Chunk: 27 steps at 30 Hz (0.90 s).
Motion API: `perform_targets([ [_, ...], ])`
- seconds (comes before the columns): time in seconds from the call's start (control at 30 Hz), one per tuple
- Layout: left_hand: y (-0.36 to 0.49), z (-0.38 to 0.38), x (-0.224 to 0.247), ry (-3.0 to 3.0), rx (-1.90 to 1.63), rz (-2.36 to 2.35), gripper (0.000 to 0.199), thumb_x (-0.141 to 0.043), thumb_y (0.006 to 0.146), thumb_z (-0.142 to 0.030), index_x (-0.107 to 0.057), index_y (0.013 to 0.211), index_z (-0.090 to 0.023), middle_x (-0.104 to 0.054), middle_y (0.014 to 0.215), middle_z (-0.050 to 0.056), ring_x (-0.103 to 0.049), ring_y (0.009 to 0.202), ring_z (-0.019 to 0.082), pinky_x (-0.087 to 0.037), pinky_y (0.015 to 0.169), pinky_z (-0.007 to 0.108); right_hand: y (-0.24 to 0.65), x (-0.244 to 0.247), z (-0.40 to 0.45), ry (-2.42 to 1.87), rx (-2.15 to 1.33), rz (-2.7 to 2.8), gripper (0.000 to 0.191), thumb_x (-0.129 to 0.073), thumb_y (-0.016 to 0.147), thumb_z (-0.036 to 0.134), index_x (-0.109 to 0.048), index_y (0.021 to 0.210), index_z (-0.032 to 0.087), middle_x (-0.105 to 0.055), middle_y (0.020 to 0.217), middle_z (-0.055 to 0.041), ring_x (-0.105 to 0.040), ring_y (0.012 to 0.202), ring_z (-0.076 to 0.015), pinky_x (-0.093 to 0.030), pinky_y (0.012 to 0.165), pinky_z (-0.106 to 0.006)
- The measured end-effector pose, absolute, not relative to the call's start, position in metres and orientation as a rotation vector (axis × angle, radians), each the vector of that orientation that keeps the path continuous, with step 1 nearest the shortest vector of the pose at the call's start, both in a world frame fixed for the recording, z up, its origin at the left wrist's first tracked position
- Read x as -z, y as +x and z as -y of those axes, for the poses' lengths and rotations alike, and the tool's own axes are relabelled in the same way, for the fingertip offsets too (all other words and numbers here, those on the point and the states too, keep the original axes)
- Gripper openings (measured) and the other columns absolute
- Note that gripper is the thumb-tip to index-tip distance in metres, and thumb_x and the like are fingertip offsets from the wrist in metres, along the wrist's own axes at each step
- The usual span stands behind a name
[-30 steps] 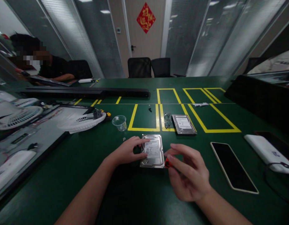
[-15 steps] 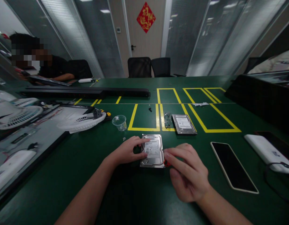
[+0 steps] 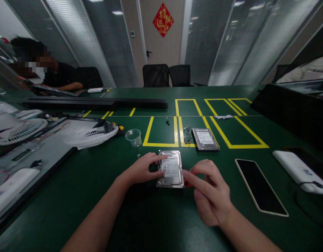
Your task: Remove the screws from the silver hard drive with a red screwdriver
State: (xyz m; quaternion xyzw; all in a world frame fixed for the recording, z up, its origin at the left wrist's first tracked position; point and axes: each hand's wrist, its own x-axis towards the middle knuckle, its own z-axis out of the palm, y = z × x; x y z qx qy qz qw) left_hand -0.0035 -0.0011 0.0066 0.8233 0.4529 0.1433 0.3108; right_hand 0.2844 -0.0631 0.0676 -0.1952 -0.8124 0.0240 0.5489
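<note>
A silver hard drive (image 3: 170,171) with a white label lies flat on the green table in front of me. Across its left side reaches my left hand (image 3: 143,169), thumb and index finger resting on the label and holding it down. My right hand (image 3: 210,192) is closed at the drive's lower right edge, fingers bent around a small red-and-black thing (image 3: 187,183). Most of that thing is hidden behind the fingers, so its kind is unclear. Tiny pale pieces (image 3: 138,155) lie left of the drive, below a clear plastic cup (image 3: 134,137).
A second hard drive (image 3: 205,139) lies beyond, beside a clear crumpled-looking item (image 3: 187,135). To the right are a phone (image 3: 261,187) and a white power bank (image 3: 303,171) with a cable. White fan parts (image 3: 92,137) and a large panel fill the left. Another person sits far left.
My right hand's fingers have shifted slightly, the index finger bending up and away from the drive's edge. My left hand and the drive have stayed put.
</note>
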Motion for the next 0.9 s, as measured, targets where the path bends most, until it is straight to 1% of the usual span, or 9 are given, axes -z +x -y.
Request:
perform_targets([
  [0.2,-0.004,0.002,-0.007,2.163,-0.378,-1.204,0.069,-0.076,0.101,-0.052,-0.053,0.164,-0.041,-0.060,0.123,0.007,-0.059,0.107,0.025,-0.048,0.096,0.039,0.283,-0.061,0.062,-0.469,-0.068,1.886,0.060,-0.050,0.088,0.001,-0.071,0.143,0.017,-0.063,0.105,-0.0087,-0.062,0.093,-0.0230,-0.055,0.074,-0.040],
  [0.3,-0.004,0.002,-0.007,2.154,-0.363,-1.210,0.068,-0.076,0.101,-0.052,-0.052,0.164,-0.042,-0.059,0.123,0.007,-0.059,0.108,0.025,-0.048,0.097,0.040,0.283,-0.059,0.061,-0.460,-0.071,1.897,0.059,-0.051,0.087,-0.002,-0.072,0.139,0.014,-0.060,0.107,-0.0087,-0.061,0.095,-0.0222,-0.054,0.075,-0.040],
  [0.43,-0.004,0.001,-0.007,2.156,-0.361,-1.212,0.069,-0.076,0.101,-0.052,-0.052,0.164,-0.043,-0.059,0.123,0.007,-0.059,0.108,0.026,-0.048,0.097,0.040,0.284,-0.060,0.062,-0.456,-0.052,1.900,0.053,-0.053,0.085,-0.003,-0.071,0.134,0.010,-0.059,0.108,-0.0096,-0.061,0.096,-0.0217,-0.056,0.075,-0.040],
  [0.53,-0.004,0.001,-0.007,2.164,-0.365,-1.204,0.068,-0.076,0.101,-0.052,-0.053,0.164,-0.042,-0.059,0.121,0.006,-0.059,0.108,0.025,-0.048,0.097,0.040,0.284,-0.060,0.064,-0.489,-0.007,1.873,0.048,-0.057,0.086,-0.001,-0.071,0.131,0.010,-0.061,0.116,-0.0117,-0.065,0.102,-0.0228,-0.062,0.079,-0.040],
  [0.63,-0.003,0.001,-0.007,2.172,-0.375,-1.193,0.068,-0.076,0.101,-0.052,-0.053,0.164,-0.041,-0.059,0.120,0.007,-0.059,0.108,0.025,-0.048,0.097,0.040,0.283,-0.056,0.065,-0.533,-0.005,1.850,0.045,-0.061,0.088,0.001,-0.069,0.130,0.013,-0.064,0.130,-0.0145,-0.071,0.112,-0.0248,-0.067,0.089,-0.042],
  [0.73,-0.003,0.001,-0.007,2.168,-0.374,-1.200,0.068,-0.076,0.101,-0.052,-0.053,0.164,-0.040,-0.059,0.119,0.007,-0.058,0.107,0.025,-0.048,0.096,0.039,0.279,-0.053,0.065,-0.490,-0.064,1.818,0.043,-0.064,0.089,-0.002,-0.068,0.130,0.010,-0.064,0.138,-0.0172,-0.076,0.119,-0.0253,-0.069,0.098,-0.042],
  [0.83,-0.004,0.000,-0.005,2.167,-0.378,-1.193,0.068,-0.077,0.101,-0.052,-0.053,0.164,-0.042,-0.059,0.119,0.006,-0.058,0.107,0.025,-0.047,0.096,0.039,0.275,-0.051,0.064,-0.454,-0.116,1.805,0.045,-0.067,0.089,-0.007,-0.065,0.131,0.008,-0.064,0.142,-0.0188,-0.080,0.115,-0.0210,-0.069,0.102,-0.036],
  [0.9,-0.004,0.000,-0.003,2.170,-0.388,-1.190,0.068,-0.077,0.101,-0.052,-0.053,0.164,-0.042,-0.059,0.119,0.006,-0.058,0.107,0.025,-0.047,0.096,0.038,0.274,-0.050,0.064,-0.461,-0.120,1.799,0.044,-0.070,0.089,-0.008,-0.065,0.129,0.008,-0.064,0.142,-0.0189,-0.082,0.109,-0.0175,-0.069,0.100,-0.032],
])
